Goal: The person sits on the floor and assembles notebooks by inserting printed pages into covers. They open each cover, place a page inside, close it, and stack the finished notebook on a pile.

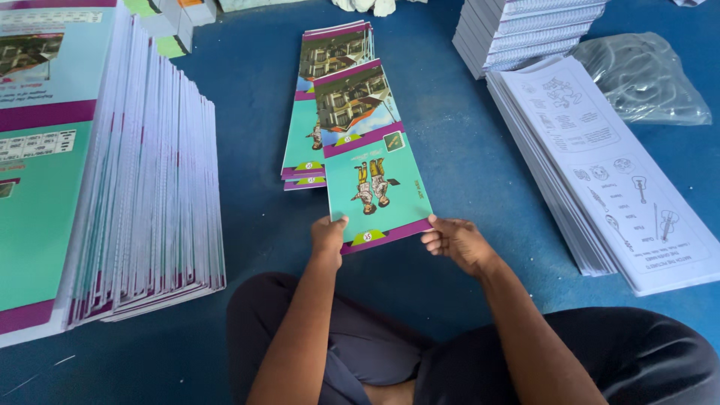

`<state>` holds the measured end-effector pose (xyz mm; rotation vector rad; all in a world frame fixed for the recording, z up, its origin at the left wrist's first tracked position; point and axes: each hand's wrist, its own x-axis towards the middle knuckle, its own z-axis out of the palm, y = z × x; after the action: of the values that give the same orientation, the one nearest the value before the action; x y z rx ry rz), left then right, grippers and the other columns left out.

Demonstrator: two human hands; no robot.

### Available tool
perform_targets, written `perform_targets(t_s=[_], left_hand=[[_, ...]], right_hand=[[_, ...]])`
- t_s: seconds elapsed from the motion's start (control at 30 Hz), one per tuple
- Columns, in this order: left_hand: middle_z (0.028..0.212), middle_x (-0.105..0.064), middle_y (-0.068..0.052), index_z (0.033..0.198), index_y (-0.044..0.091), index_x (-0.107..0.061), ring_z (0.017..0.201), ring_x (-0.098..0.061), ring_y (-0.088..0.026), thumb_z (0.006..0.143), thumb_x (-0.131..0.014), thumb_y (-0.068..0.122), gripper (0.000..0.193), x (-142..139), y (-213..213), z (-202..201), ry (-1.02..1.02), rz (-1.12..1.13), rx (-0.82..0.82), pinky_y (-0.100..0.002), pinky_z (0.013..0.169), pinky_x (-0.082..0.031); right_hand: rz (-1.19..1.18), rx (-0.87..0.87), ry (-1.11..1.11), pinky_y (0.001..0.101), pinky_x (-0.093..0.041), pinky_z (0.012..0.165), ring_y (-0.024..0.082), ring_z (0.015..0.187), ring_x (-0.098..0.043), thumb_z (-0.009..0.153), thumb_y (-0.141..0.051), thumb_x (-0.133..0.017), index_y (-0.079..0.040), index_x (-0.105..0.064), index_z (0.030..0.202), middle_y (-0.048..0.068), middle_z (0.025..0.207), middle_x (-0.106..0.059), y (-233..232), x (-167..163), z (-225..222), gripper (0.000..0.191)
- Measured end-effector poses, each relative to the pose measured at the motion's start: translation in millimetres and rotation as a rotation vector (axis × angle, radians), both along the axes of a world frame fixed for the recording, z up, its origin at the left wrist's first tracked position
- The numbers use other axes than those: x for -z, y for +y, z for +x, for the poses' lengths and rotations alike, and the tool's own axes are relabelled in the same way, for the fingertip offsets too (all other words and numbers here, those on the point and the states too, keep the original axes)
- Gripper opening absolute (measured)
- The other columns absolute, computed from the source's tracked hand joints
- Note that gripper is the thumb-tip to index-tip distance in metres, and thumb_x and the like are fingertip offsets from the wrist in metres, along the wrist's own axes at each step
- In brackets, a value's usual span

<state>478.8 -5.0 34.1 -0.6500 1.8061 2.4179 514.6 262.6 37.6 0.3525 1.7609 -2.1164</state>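
Observation:
I hold a long teal and purple printed cover sheet (371, 161) by its near corners. My left hand (328, 236) pinches the near left corner and my right hand (456, 241) grips the near right corner. The sheet shows a building photo at its far half and two standing figures at its near half. Its far end overlaps a small pile of matching covers (319, 105) lying on the blue floor.
A tall fanned stack of the same covers (142, 180) stands at the left. White printed page stacks (607, 180) lie at the right, with another stack (525, 30) behind and a clear plastic bag (645, 79). My crossed legs (420, 352) fill the near foreground.

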Motion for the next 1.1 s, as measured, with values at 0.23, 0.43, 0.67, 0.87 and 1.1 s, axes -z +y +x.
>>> perform_targets(t_s=[0.23, 0.43, 0.67, 0.87, 1.1], left_hand=[[0.106, -0.075, -0.013, 0.116, -0.006, -0.070, 0.092, -0.069, -0.020, 0.095, -0.067, 0.011, 0.027, 4.3, -2.4, -3.4, -0.023, 0.018, 0.006, -0.035, 0.084, -0.053], [0.105, -0.074, -0.013, 0.117, -0.005, -0.070, 0.092, -0.068, -0.021, 0.097, -0.066, 0.015, 0.029, 1.3, -1.9, -2.7, -0.080, 0.048, 0.033, -0.037, 0.083, -0.053], [0.100, -0.074, -0.009, 0.112, -0.004, -0.073, 0.088, -0.066, -0.015, 0.097, -0.068, 0.018, 0.027, -0.7, -3.1, -5.2, 0.008, -0.049, 0.102, -0.032, 0.082, -0.051], [0.093, -0.071, -0.007, 0.105, -0.007, -0.074, 0.081, -0.061, -0.012, 0.091, -0.076, 0.019, 0.029, 0.3, 2.1, -3.3, 0.230, -0.039, 0.177, -0.031, 0.077, -0.048], [0.089, -0.067, -0.002, 0.104, -0.002, -0.074, 0.080, -0.059, -0.008, 0.092, -0.075, 0.028, 0.032, -21.1, 18.1, -1.5, 0.348, -0.045, 0.270, -0.027, 0.074, -0.049]], right_hand=[[0.132, 0.035, -0.033, 0.0364, -0.054, 0.076, 0.019, 0.075, -0.066, 0.093, -0.036, -0.071, 0.001, -0.075, 0.100, 0.010, 0.083, -0.073, -3.9, -5.7, 5.1, 0.037], [0.208, 0.051, -0.071, 0.0384, -0.055, 0.076, 0.020, 0.072, -0.066, 0.090, -0.032, -0.075, 0.001, -0.076, 0.097, 0.011, 0.081, -0.074, -2.8, -9.6, 3.6, 0.034], [0.435, -0.017, -0.153, 0.0374, -0.056, 0.072, 0.021, 0.077, -0.070, 0.093, -0.039, -0.070, -0.002, -0.075, 0.096, 0.011, 0.086, -0.076, -6.1, -10.9, 11.8, 0.037], [0.903, -0.065, 0.185, 0.0375, -0.057, 0.080, 0.024, 0.092, -0.074, 0.085, -0.036, -0.078, -0.006, -0.075, 0.116, 0.013, 0.100, -0.076, -20.7, -4.2, 14.9, 0.044], [0.724, -0.061, 0.327, 0.0347, -0.057, 0.088, 0.024, 0.104, -0.072, 0.087, -0.022, -0.073, -0.008, -0.063, 0.134, 0.016, 0.114, -0.074, -27.4, -8.9, 13.5, 0.050]])
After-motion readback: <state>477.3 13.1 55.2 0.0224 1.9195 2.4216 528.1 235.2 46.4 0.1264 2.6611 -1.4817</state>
